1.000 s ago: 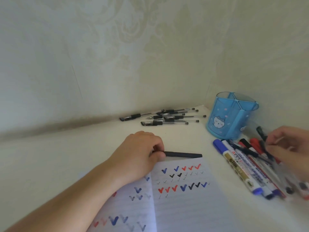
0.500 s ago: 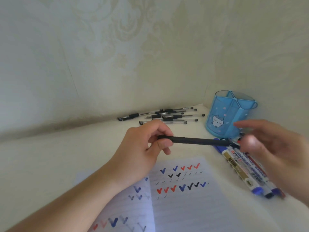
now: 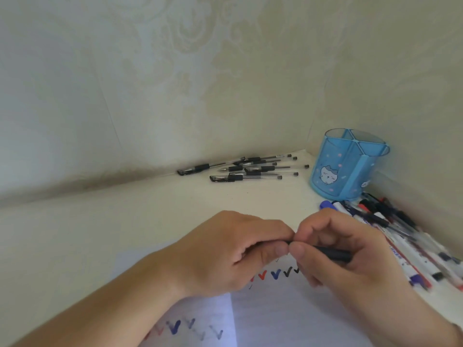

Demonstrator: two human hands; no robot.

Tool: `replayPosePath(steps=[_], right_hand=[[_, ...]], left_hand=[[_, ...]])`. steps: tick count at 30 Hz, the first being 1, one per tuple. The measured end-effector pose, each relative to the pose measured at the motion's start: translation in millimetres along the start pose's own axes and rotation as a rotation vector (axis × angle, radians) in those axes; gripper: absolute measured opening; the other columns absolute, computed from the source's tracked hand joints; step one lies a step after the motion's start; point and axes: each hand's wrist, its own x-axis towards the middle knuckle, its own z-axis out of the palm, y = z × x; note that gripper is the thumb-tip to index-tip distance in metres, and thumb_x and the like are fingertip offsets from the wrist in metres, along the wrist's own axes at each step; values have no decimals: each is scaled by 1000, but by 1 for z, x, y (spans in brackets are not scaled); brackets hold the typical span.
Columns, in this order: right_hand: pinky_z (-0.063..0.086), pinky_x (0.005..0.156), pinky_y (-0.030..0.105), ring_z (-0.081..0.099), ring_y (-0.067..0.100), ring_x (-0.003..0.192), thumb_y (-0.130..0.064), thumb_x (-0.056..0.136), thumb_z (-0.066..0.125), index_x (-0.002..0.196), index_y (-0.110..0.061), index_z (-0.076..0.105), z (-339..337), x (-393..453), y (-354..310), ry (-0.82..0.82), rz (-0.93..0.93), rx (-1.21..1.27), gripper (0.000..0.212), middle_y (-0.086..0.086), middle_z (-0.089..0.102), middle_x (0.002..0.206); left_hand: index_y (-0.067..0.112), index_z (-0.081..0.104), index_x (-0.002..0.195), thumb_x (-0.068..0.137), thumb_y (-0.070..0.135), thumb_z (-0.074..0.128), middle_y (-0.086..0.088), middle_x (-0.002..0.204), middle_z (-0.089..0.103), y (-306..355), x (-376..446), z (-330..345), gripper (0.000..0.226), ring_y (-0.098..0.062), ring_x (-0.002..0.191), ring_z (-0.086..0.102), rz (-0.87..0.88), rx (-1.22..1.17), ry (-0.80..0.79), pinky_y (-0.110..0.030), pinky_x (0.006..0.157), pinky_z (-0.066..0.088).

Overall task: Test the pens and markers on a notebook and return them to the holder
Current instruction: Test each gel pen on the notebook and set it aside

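Observation:
Both hands meet over the open notebook (image 3: 288, 319), whose lined pages carry red, blue and black check marks. My left hand (image 3: 233, 251) pinches one end of a slim black pen (image 3: 330, 252). My right hand (image 3: 338, 254) grips the pen's barrel, thumb tip against the left thumb. The pen's left end is hidden between the fingers. The blue pen holder (image 3: 345, 166) with a cat face stands at the back right with nothing visible in its compartments.
Several black gel pens (image 3: 248, 169) lie by the back wall. A pile of markers and pens (image 3: 400, 236) lies along the right wall below the holder. Walls close the corner at the back and right.
My right hand came from the marker pile to the pen and now grips its barrel. Both hands moved together, lower over the notebook, with the pen between them.

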Motion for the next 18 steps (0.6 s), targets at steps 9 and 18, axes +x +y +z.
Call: replayPosePath(steps=[9,18], right_hand=[[31,40,20,35,16,38,-24,51,84,61,-18,52,-9,4,-2,94,161,278,34,0,43,43],[34,45,29,47,19,45,5,78,67,61,-7,62,2,1,2,-97,318,-91,22,16,62,50]], left_hand=[[20,55,107,97,12,32,-6,64,45,-12,-2,-7,26,-22,56,38,-199,-184,285,-33,56,35],[30,43,131,99,18,49,16,99,61,-19,1,-2,35,-5,91,61,-187,15,195,-27,81,49]])
